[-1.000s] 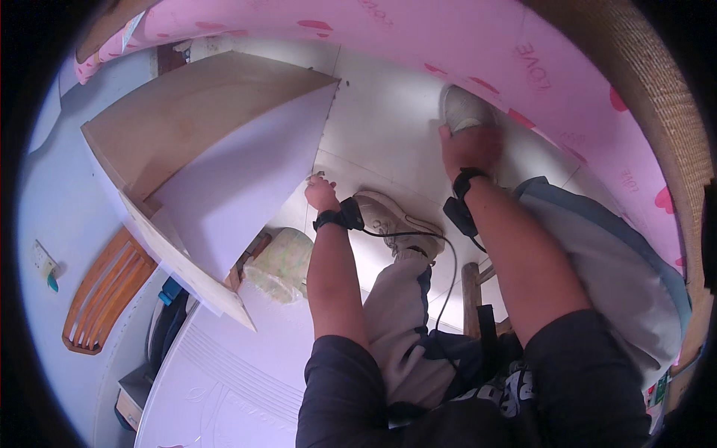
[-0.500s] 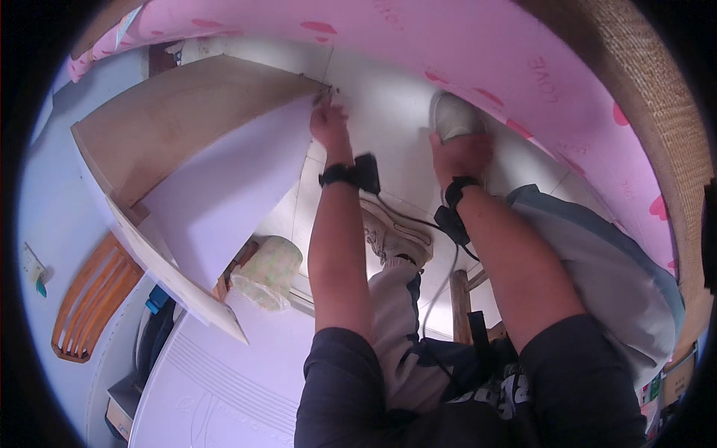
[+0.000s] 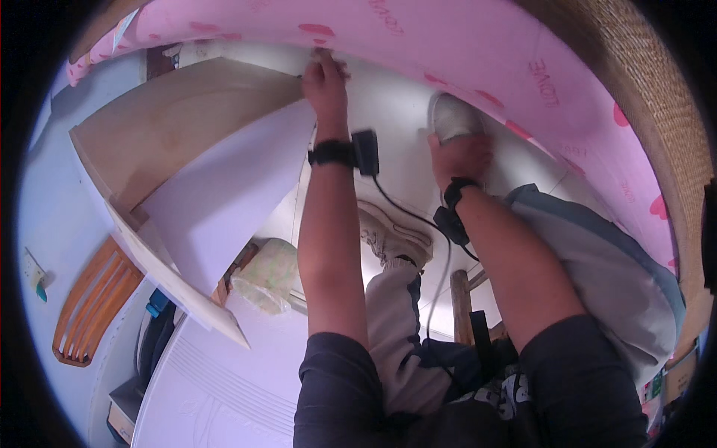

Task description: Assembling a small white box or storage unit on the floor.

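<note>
My left hand reaches to the far end of the floor, close to the edge of the pink heart-patterned cloth. Its fingers are curled together; a small dark thing seems to show at the fingertips, too blurred to name. Beside it is the corner of a brown and white board piece, which stands open-sided on the left. My right hand lies over or just in front of a light shoe; its fingers are smeared and partly hidden. Black straps with small boxes and a cable sit on both wrists.
A plastic-wrapped, pale green-patterned roll rests by a white ribbed plastic surface. My other shoe is on the tiled floor, with a wooden stool leg near it. A slatted wooden chair back stands at left.
My left hand has moved farther away, from the board's corner up to the pink cloth's edge. My right hand has stayed at the shoe.
</note>
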### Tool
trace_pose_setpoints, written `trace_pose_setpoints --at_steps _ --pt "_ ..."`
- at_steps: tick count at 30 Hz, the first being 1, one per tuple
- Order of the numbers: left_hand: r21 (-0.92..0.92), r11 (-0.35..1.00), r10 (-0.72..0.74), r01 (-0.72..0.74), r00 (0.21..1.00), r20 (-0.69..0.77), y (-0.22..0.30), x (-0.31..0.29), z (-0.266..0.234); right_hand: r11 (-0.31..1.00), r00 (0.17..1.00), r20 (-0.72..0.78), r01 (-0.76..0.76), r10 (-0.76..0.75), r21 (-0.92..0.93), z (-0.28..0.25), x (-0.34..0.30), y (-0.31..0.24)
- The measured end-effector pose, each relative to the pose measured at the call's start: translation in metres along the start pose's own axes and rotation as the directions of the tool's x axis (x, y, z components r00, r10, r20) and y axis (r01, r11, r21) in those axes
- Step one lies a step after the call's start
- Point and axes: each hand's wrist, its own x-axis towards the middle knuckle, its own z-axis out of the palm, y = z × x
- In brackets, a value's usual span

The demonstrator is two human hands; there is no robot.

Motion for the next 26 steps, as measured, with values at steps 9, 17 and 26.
trace_pose_setpoints --at_steps 9,17,26 --pt "0.222 0.888 -0.446 0.404 0.873 0.196 -0.034 -0.056 -0.089 1.0 0.998 0.059 0.014 -0.013 -0.014 -0.007 -0.004 -0.007" --pt "0.139 0.741 -0.644 0.656 0.754 -0.128 -0.019 -0.156 -0.214 0.986 0.94 0.296 0.157 -0.168 0.062 -0.016 0.005 -0.003" --pt "0.148 0.838 -0.46 0.525 0.827 -0.324 0.047 -0.186 -0.266 0.77 0.584 0.598 0.632 -0.549 0.091 -0.075 0.026 0.005"
